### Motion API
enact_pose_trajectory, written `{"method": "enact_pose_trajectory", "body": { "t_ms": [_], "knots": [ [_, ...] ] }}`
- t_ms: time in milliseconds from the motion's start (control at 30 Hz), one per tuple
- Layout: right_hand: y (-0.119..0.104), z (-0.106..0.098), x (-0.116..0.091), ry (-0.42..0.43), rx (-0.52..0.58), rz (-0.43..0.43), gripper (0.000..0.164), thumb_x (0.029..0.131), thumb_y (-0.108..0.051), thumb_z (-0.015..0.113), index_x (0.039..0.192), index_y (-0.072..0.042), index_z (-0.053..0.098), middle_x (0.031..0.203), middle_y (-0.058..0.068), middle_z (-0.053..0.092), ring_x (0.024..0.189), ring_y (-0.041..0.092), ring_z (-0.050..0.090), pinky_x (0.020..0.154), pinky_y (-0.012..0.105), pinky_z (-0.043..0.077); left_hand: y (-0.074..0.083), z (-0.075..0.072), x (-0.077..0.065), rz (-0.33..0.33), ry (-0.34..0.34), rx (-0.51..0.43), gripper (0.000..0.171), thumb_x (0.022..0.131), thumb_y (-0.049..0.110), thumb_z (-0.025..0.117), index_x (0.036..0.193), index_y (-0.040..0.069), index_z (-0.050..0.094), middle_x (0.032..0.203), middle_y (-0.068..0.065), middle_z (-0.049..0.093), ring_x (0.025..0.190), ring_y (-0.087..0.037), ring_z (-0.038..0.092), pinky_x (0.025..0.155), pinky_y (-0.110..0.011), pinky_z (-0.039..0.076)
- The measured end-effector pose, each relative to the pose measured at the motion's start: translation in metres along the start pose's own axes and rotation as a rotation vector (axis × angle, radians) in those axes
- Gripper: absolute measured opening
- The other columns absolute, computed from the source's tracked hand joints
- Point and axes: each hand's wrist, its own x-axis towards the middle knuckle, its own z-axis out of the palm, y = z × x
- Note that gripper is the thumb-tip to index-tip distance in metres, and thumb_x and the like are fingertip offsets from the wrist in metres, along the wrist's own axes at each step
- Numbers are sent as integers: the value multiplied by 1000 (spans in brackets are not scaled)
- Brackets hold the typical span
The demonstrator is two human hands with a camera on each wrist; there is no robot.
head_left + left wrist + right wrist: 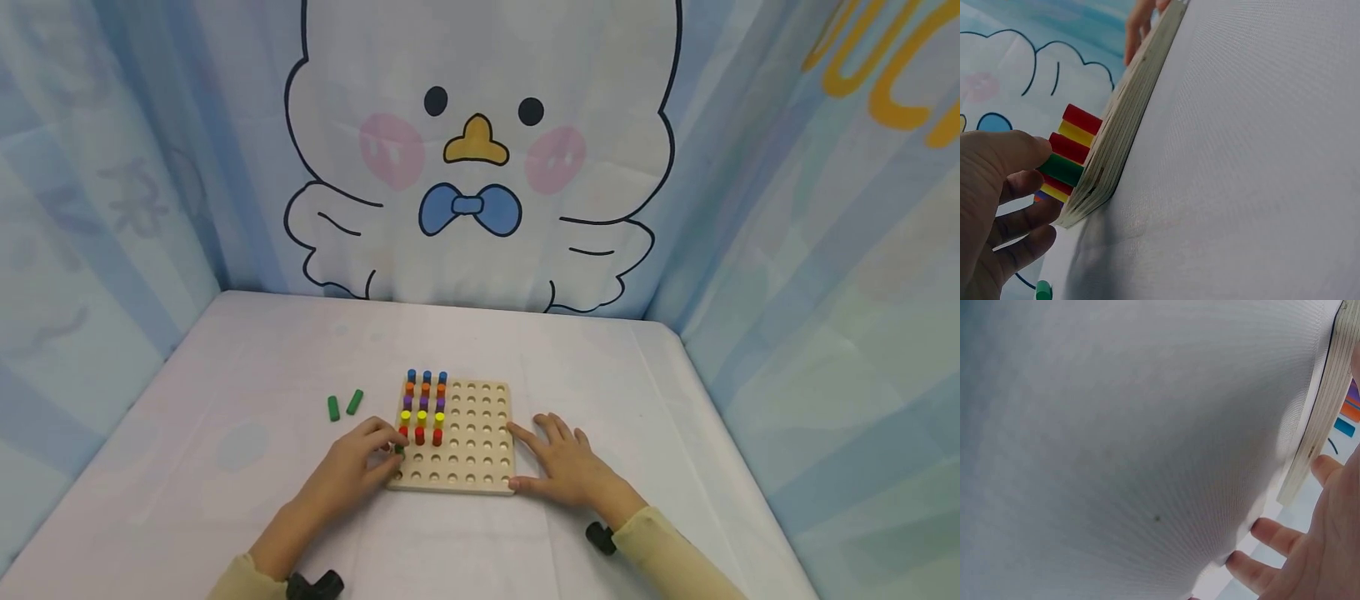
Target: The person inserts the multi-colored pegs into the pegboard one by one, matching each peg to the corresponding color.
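A wooden peg board [470,467] with rows of round holes lies on the table. My left hand [352,462] is at its left edge and pinches a green peg [1061,170] between thumb and fingertips, at the hole just in front of the red pegs [419,436]. In the left wrist view the peg stands side by side with a red peg [1069,148], its lower end at the board's surface. My right hand [566,462] rests at the board's right edge, thumb and index fingertip touching it, the other fingers spread over the cloth.
Behind the red pegs stand rows of yellow [422,418], purple [424,403], orange [426,389] and blue pegs [427,377]. Two loose green pegs, one nearer [333,408] and one farther right [355,402], lie left of the board. A white cloth [600,375] covers the table.
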Motion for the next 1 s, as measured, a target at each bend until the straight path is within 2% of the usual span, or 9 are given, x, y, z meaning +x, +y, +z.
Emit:
{"method": "enact_pose_trajectory", "body": {
  "t_ms": [133,267,400,600,700,867,1000],
  "knots": [
    [1,0,0,-2,-8,1,87,89,-79,54,162,-37,30,160,20,33,150,48,30,108,76,32,-1,-4,2,-15,27,-2,18,93,15,77,110,19,74,105,9,64,93,-9,63,81,-30,57],
    [1,-1,0,1,-7,-3,87,90,-79,54,162,-36,31,160,20,33,150,48,30,108,76,33,-8,-13,9,-55,93,16,15,97,9,70,112,12,73,102,3,66,88,-10,60,77,-30,57],
    [1,-1,0,3,-6,-5,87,90,-78,54,162,-36,31,160,20,34,150,47,31,108,76,33,-18,-29,23,-148,138,42,16,99,6,65,114,6,71,107,-7,66,91,-19,60,81,-39,56],
    [1,0,1,-4,-3,3,87,90,-78,54,162,-37,30,160,20,33,150,48,29,109,76,32,-35,-50,41,-281,109,68,21,101,9,61,120,1,67,124,-23,59,108,-38,58,91,-53,51],
    [1,0,0,-6,0,7,87,89,-79,54,162,-37,30,161,20,33,151,48,29,109,76,31,-43,-51,43,-339,89,95,24,101,10,59,122,0,65,129,-28,56,116,-43,55,95,-57,49],
    [1,1,-1,-9,6,12,87,89,-78,55,162,-36,31,161,20,32,151,48,28,109,77,30,-53,-43,40,-430,51,126,31,101,10,58,128,-4,61,133,-35,50,121,-49,51,98,-60,48],
    [1,1,-1,-3,9,4,88,90,-77,55,163,-35,29,161,20,31,151,48,27,109,77,30,-57,-38,36,-439,50,140,31,101,7,58,128,-6,61,130,-34,52,121,-48,53,99,-59,48]
  ]
}}
